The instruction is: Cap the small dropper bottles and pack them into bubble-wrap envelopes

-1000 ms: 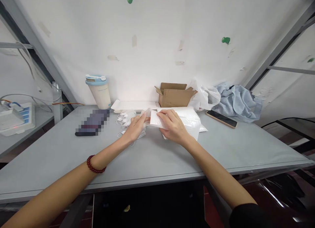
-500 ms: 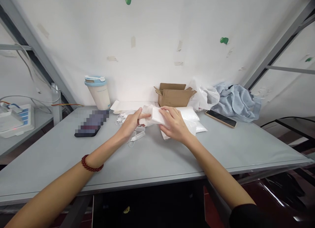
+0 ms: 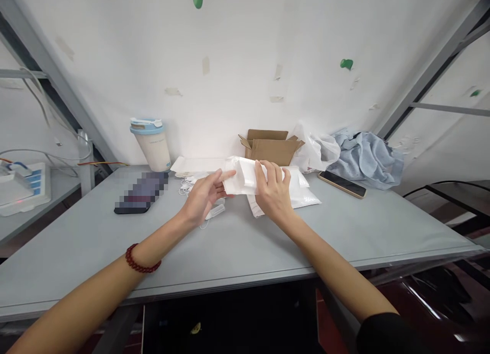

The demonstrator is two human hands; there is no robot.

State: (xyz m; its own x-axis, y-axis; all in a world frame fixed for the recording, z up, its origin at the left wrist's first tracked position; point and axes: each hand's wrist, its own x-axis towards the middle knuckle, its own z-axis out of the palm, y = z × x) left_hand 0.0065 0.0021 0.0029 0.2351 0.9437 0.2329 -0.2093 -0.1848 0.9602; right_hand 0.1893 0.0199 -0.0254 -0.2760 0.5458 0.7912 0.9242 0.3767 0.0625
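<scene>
A folded white plastic mailing bag (image 3: 244,176) is held up just above the table between both hands. My left hand (image 3: 204,195) pinches its left end, thumb and fingers closing on the edge. My right hand (image 3: 274,191) wraps its fingers around the right part of the same bag. Below and to the right of it, more white mailing bags (image 3: 304,197) lie flat on the table. Small white plastic pieces with thin cord loops (image 3: 215,211) lie under and beside my left hand. What is inside the held bag, if anything, is hidden.
An opened brown cardboard box (image 3: 268,149) stands behind the hands. White flat packets (image 3: 195,164), a blue-lidded cup (image 3: 152,145) and a blurred dark phone (image 3: 141,193) are on the left. At right are a crumpled plastic bag (image 3: 319,150), blue cloth (image 3: 369,157) and another phone (image 3: 342,184).
My right hand has shifted its grip, its fingers now curled over the bag's top edge. The bag's near face is turned more toward me. My left hand has moved slightly and keeps hold.
</scene>
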